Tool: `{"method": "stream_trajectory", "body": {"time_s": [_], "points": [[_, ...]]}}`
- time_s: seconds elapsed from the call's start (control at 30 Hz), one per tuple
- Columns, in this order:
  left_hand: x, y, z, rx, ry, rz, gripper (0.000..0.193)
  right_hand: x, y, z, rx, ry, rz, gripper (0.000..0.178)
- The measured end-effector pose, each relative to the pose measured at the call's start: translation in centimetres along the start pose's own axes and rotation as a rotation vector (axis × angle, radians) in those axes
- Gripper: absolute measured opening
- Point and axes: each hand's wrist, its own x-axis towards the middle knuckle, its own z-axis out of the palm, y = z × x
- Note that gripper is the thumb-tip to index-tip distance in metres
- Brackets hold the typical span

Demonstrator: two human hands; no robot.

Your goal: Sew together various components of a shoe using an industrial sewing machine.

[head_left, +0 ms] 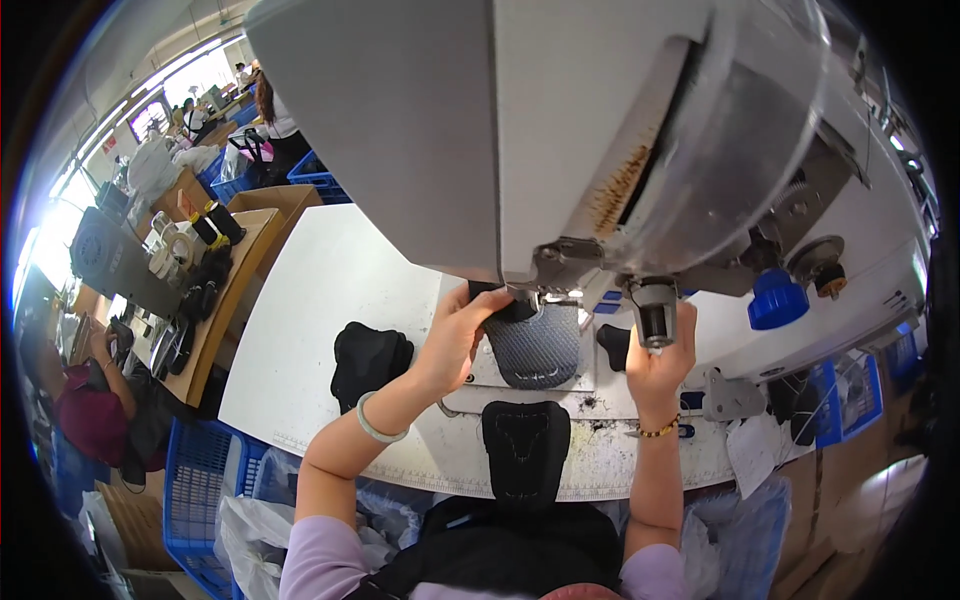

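A grey textured shoe piece [535,352], black at its far end, lies under the head of a sewing machine [400,130]. My left hand [458,340] pinches the piece's left far edge, beside the needle area. To the right, my right hand [662,368] is curled, its fingertips partly hidden behind a metal machine part [655,312]. A small black piece [612,346] touches or lies just left of that hand; whether it is held is hidden. Nearer me, a black stitched shoe piece [526,450] rests over the table's front edge. More black shoe pieces [370,362] lie stacked left of my left forearm.
The white worktable [290,330] has a ruler along its front edge. Blue crates [205,490] and plastic bags stand below. A blue knob [777,298] juts from the machine's right side. Scissors [685,430] lie by my right wrist. Other people work at the left.
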Motion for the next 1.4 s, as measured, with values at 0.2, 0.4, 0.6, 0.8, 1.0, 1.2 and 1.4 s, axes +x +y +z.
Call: {"method": "stream_trajectory", "body": {"time_s": [0.2,0.4,0.6,0.8,1.0,1.2,1.4], "points": [[0.3,-0.2,-0.2,-0.030,-0.018,0.044,0.014,0.6,2.0,0.4,0.029,-0.003,0.236,0.021],[-1.1,4.1,-5.9,0.239,0.227,0.168,0.025,-1.1,4.1,-1.6,0.072,-0.443,0.480,0.016],[-8.0,3.1,-14.1,1.370,0.611,-0.009,0.036,-5.3,5.1,-0.9,0.016,-0.632,0.438,0.020],[-10.3,-3.0,-5.8,1.277,-0.033,0.276,0.036,-5.1,4.4,-0.1,-0.062,-0.601,0.443,0.013],[-9.2,-7.0,-4.1,1.240,-0.190,0.149,0.043,-4.9,1.3,-0.6,-0.143,-0.489,0.426,0.011],[-10.2,-7.3,-3.1,1.536,-0.093,0.564,0.029,-8.2,-8.9,-0.7,0.070,-0.430,0.102,0.015],[-9.7,-6.4,-0.9,-0.014,0.028,-0.126,0.023,-7.1,-10.4,0.0,0.131,-0.293,-0.025,0.018]]}}
